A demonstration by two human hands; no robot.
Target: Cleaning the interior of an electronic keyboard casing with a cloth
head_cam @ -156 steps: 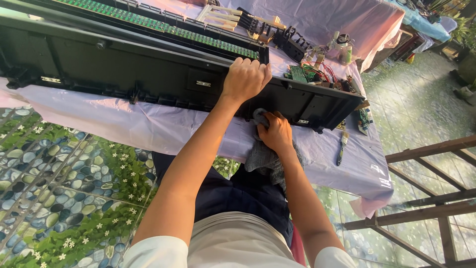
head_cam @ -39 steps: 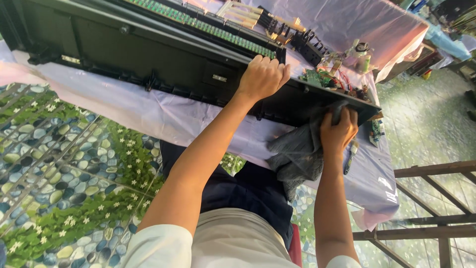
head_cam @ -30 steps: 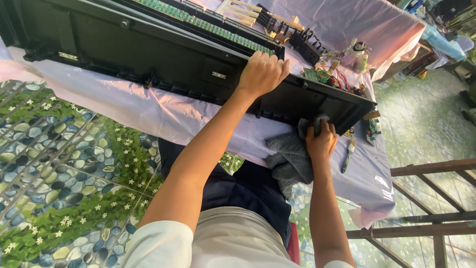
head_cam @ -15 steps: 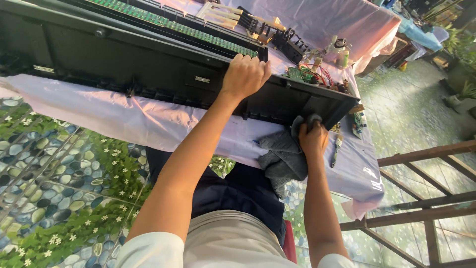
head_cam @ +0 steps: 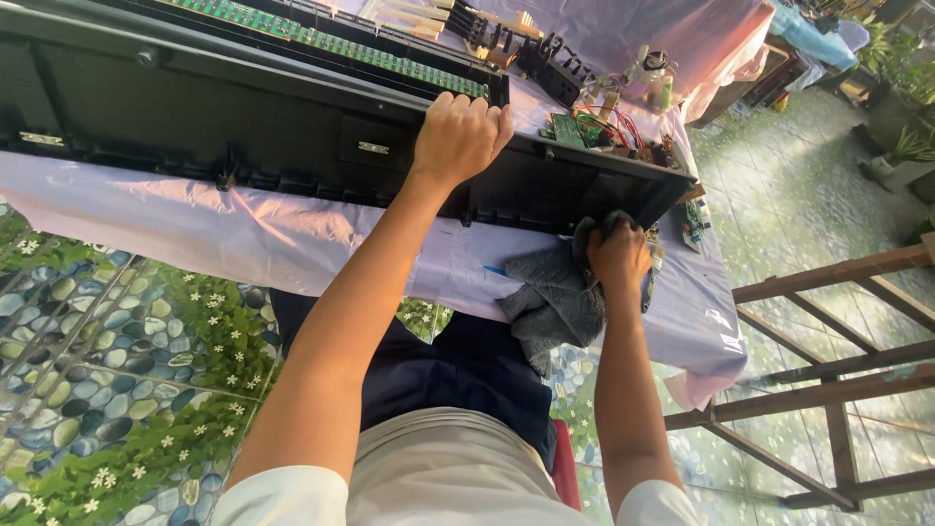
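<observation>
Seen from above, the left hand (head_cam: 458,136) curls closed over the top edge of a long black casing (head_cam: 292,127) stretching across the upper frame. Right of centre, the right hand (head_cam: 616,258) grips a grey cloth (head_cam: 555,302), pressing it against the casing's lower right end. The cloth hangs over the edge of the pale-covered table (head_cam: 195,239). A green circuit strip (head_cam: 321,41) runs along the top, cut off at left. Small parts at upper right are hard to make out.
</observation>
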